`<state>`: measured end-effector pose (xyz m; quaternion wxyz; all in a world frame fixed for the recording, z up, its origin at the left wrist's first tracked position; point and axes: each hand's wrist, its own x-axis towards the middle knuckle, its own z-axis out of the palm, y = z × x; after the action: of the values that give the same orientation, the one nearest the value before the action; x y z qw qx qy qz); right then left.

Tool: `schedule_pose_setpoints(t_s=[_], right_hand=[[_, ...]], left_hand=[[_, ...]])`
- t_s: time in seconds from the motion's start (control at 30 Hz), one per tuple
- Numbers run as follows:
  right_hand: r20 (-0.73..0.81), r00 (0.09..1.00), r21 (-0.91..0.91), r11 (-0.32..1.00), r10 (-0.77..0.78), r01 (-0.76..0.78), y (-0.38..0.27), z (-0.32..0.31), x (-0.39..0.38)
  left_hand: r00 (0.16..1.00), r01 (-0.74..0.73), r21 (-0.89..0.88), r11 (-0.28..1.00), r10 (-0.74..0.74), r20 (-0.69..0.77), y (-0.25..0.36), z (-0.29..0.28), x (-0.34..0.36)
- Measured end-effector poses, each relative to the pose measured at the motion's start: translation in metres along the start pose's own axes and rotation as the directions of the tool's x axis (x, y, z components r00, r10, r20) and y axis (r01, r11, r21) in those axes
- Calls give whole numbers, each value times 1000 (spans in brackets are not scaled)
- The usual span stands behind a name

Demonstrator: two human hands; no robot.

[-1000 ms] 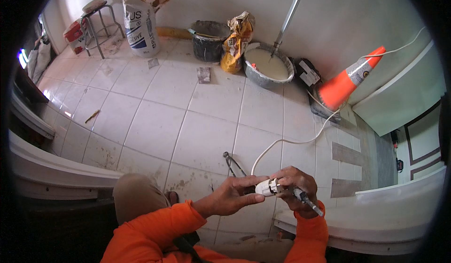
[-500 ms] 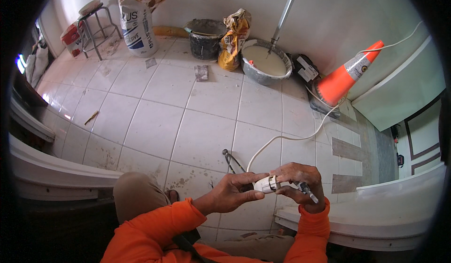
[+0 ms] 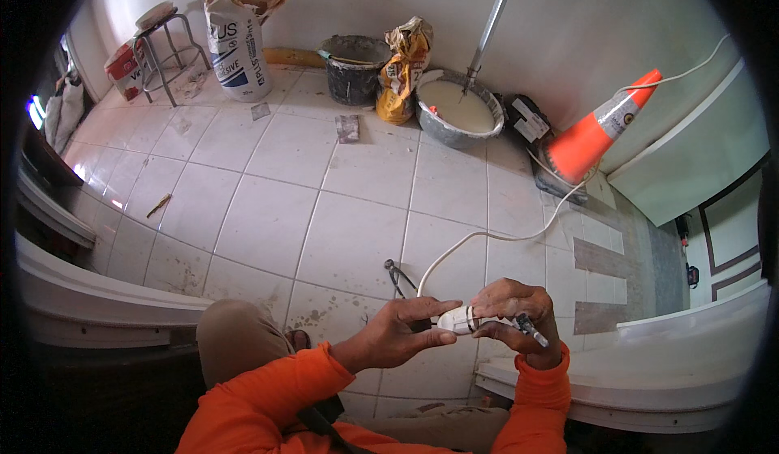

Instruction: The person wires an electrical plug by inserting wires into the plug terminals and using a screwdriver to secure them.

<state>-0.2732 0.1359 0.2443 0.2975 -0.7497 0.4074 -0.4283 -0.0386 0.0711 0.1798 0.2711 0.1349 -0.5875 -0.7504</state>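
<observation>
Between my hands is a white electrical connector (image 3: 457,320) with a dark gap across its middle. My left hand (image 3: 398,332) pinches its rounded left part between thumb and fingers. My right hand (image 3: 519,312) closes thumb and fingertips on its right part. A slim tool with a dark and clear end (image 3: 531,330), perhaps a small screwdriver, is tucked in the right hand; the rest of it is hidden. A white cable (image 3: 471,239) runs from beside the left fingers across the floor. Just beyond the left hand lie pincers (image 3: 393,271) with dark handles, partly hidden.
The cable reaches an orange traffic cone (image 3: 584,142) at the right. Along the wall stand a basin of pale liquid (image 3: 461,135), a yellow bag (image 3: 399,85), a black bucket (image 3: 355,87), a white adhesive bag (image 3: 235,64) and a stool (image 3: 174,40). My knee (image 3: 235,336) is at lower left.
The gap in the connector looks narrower, and my right fingers have shifted along it. The cable near my left hand has swung slightly left.
</observation>
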Motion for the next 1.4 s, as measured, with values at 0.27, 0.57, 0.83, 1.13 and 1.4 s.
schedule_pose_setpoints(t_s=[0.27,0.57,0.83,1.13,1.4], right_hand=[[-16,1000,-82,996,27,-28,-2,0,2],[-34,998,-58,996,62,-64,19,4,3],[-80,981,10,984,177,-177,36,5,10],[-227,828,-108,831,513,-545,42,14,15],[-136,798,193,806,586,-559,34,23,20]], left_hand=[[1000,-10,164,986,12,-13,-3,-3,-1],[993,76,90,993,-67,-93,-8,4,1],[970,238,81,968,-234,-60,0,-2,18],[960,101,-591,800,-235,-154,-11,-24,22],[931,113,-685,720,-318,-181,-4,-42,29]])
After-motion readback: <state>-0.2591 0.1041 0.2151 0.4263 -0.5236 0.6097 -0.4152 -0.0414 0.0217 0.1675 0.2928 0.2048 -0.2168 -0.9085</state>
